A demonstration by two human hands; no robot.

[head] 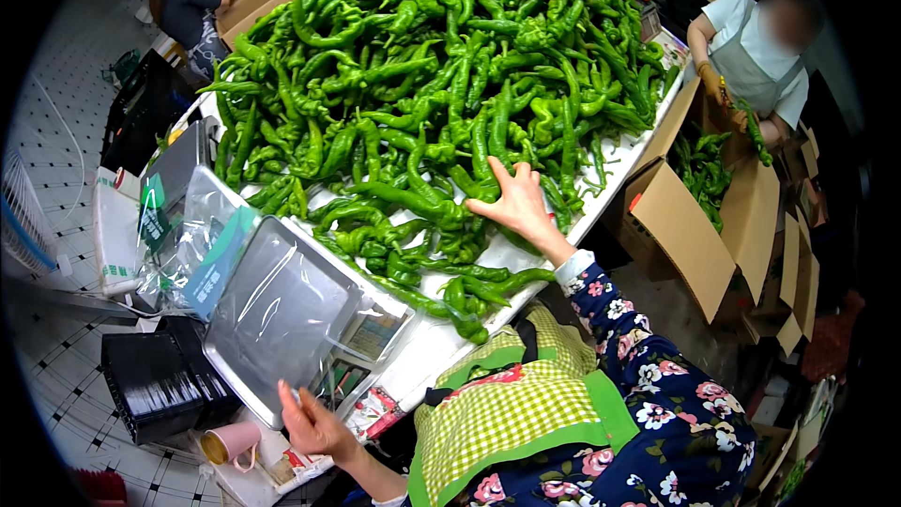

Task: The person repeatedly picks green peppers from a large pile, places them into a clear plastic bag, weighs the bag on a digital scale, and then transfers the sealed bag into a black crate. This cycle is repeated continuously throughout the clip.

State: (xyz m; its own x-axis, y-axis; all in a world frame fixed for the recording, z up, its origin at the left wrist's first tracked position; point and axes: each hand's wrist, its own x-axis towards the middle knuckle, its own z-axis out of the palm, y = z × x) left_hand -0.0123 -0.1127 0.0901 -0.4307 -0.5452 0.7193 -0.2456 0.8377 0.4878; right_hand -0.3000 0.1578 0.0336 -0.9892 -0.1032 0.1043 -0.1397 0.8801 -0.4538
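Note:
A large heap of long green peppers [422, 84] covers the white table [591, 197]. My right hand [517, 197], its fingers spread, rests over peppers at the heap's near right side; no pepper is clearly gripped. My left hand [313, 422] is beside the lower corner of a metal scale tray [281, 317], with its fingers apart and nothing seen in it. Clear plastic lies over part of the tray. A few loose peppers [468, 303] lie between the tray and my right sleeve. Printed clear plastic bags [204, 246] lie left of the tray.
A pink mug [229, 443] stands at lower left, below a black crate [162, 380]. On the right, a person [757, 49] in gloves holds a pepper above an open cardboard box [683, 225] of peppers. Another person [186, 7] is at upper left by a carton [271, 0]. A fan [24, 211] stands far left.

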